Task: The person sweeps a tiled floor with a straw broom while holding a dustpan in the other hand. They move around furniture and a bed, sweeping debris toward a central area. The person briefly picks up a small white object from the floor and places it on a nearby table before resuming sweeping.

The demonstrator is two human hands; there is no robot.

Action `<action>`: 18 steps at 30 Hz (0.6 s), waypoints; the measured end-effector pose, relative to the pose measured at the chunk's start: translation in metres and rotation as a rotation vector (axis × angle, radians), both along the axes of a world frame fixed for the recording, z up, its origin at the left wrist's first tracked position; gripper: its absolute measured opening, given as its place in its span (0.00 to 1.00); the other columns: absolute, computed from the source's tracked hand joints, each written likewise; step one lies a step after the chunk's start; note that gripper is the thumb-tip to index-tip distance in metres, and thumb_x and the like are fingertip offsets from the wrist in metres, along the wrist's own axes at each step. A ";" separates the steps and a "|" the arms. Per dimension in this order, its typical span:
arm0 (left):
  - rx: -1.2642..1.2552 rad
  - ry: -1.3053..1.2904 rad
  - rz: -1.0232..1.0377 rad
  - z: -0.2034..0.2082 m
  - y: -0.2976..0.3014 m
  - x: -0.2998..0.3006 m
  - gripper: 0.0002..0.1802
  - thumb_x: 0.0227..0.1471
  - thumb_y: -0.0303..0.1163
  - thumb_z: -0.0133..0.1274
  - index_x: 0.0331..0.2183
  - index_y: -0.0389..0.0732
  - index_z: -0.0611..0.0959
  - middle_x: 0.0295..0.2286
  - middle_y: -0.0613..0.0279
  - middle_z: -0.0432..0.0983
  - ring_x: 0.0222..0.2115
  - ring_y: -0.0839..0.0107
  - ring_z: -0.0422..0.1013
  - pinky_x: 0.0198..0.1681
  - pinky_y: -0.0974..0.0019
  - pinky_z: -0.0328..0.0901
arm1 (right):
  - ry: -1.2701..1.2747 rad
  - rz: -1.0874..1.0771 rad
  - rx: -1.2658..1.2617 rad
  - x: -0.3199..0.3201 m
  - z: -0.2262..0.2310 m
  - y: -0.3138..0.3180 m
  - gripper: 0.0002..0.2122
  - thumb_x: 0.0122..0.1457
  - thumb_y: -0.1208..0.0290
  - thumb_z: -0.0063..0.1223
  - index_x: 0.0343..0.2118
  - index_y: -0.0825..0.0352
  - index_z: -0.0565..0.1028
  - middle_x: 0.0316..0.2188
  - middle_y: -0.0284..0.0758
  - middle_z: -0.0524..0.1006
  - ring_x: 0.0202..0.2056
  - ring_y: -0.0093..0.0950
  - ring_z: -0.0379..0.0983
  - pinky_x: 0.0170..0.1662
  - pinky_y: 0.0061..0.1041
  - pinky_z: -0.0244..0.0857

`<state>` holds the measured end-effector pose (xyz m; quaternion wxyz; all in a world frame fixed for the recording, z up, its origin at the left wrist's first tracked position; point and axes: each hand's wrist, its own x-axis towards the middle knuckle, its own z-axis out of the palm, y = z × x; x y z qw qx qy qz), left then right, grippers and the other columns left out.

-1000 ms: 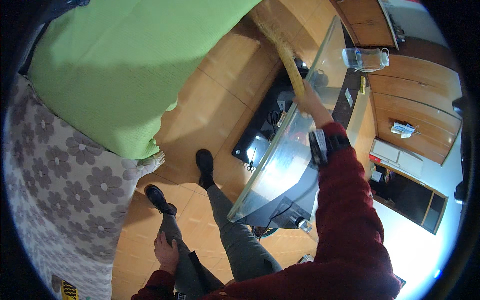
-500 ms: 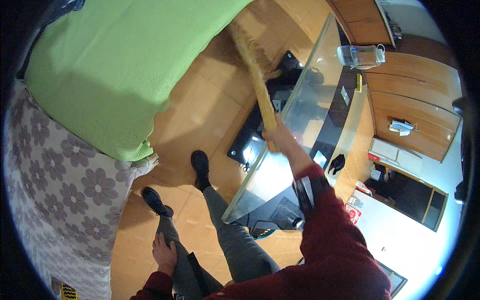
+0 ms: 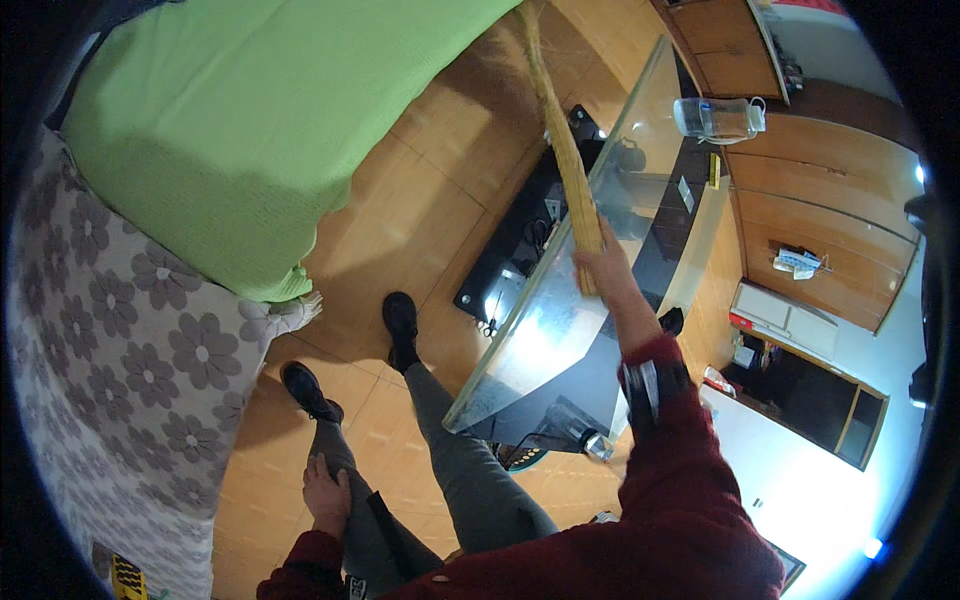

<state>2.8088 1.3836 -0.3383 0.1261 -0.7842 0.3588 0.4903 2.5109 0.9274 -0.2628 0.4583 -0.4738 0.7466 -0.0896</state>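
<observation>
My right hand (image 3: 606, 268) is closed around the thick lower end of a long straw-coloured broom (image 3: 568, 165), above the glass table. The broom slants away from me to the upper edge of the picture, where its far end passes close to the green cover (image 3: 230, 130) on the sofa. Its bristles look thin and blurred there. My left hand (image 3: 327, 494) lies on my left leg near the knee, fingers stretched out and holding nothing.
A glass coffee table (image 3: 540, 330) with a black lower shelf (image 3: 490, 270) stands right of my feet; scissors (image 3: 487, 327) lie on the shelf. A clear bottle (image 3: 715, 118) and a glass jar (image 3: 580, 428) are on it. The sofa has a floral cover (image 3: 150, 370).
My right hand has moved right and slightly nearer on the table side, taking the broom with it; the broom's far end has swung right. My left hand stays on my leg.
</observation>
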 end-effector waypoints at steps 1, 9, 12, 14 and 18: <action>0.003 0.005 0.006 0.000 0.002 0.001 0.30 0.46 0.41 0.45 0.50 0.36 0.62 0.50 0.48 0.55 0.50 0.52 0.54 0.50 0.56 0.55 | 0.012 0.035 -0.090 0.004 -0.030 -0.021 0.35 0.42 0.81 0.49 0.56 0.61 0.50 0.24 0.36 0.68 0.16 0.25 0.65 0.16 0.22 0.62; -0.084 0.026 0.024 -0.008 0.014 0.002 0.29 0.45 0.39 0.46 0.48 0.35 0.63 0.49 0.46 0.57 0.48 0.50 0.55 0.50 0.55 0.54 | -0.451 -0.342 0.132 0.019 -0.150 -0.075 0.20 0.47 0.79 0.49 0.42 0.59 0.56 0.18 0.33 0.65 0.14 0.27 0.65 0.13 0.24 0.60; -0.114 0.015 0.009 -0.009 0.012 0.003 0.29 0.45 0.39 0.46 0.48 0.35 0.64 0.48 0.45 0.57 0.48 0.50 0.56 0.50 0.55 0.54 | -0.174 -0.186 0.089 0.039 -0.140 -0.017 0.24 0.47 0.80 0.49 0.46 0.59 0.54 0.17 0.32 0.65 0.14 0.27 0.65 0.13 0.25 0.61; -0.121 -0.006 -0.024 -0.009 0.010 0.004 0.29 0.45 0.39 0.46 0.48 0.35 0.64 0.48 0.45 0.57 0.48 0.50 0.56 0.50 0.55 0.55 | -0.400 -0.159 0.185 0.038 -0.091 0.046 0.25 0.46 0.77 0.51 0.48 0.65 0.55 0.22 0.36 0.67 0.18 0.28 0.66 0.20 0.29 0.64; -0.101 0.010 0.007 -0.005 0.002 0.006 0.29 0.45 0.40 0.46 0.47 0.35 0.64 0.48 0.46 0.58 0.48 0.51 0.56 0.49 0.55 0.56 | -0.218 -0.224 0.358 0.037 0.032 0.123 0.37 0.44 0.80 0.50 0.58 0.59 0.45 0.26 0.35 0.67 0.18 0.23 0.66 0.18 0.21 0.63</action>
